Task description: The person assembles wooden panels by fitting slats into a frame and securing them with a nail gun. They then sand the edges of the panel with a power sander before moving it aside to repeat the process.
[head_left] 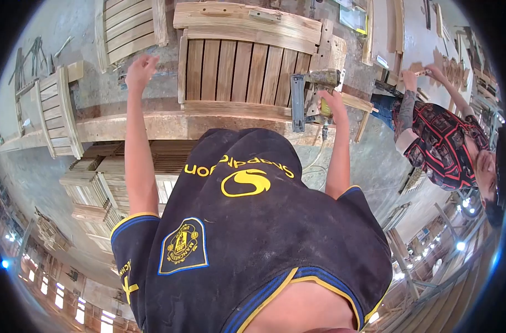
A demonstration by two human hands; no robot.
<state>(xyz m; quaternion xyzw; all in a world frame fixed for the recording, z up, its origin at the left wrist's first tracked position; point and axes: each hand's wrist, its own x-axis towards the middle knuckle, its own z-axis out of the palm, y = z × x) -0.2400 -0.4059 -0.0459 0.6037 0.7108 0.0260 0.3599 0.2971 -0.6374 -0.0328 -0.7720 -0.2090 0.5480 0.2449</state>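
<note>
A slatted wooden panel lies on the bench in front of me, with a thick wooden rail along its far side. My right hand is wrapped around the grip of a pneumatic nail gun, whose long blue-grey part lies over the panel's right near corner. An air hose fitting hangs from the handle. To the left of the panel, my left hand is raised and touches neither the panel nor the tool. Its fingers are loosely bent and partly apart, with nothing visible in them.
Another slatted panel lies at the far left, and a smaller slatted piece leans nearer on the left. Slatted pieces are stacked below the bench edge. A co-worker on the right handles a small wooden piece.
</note>
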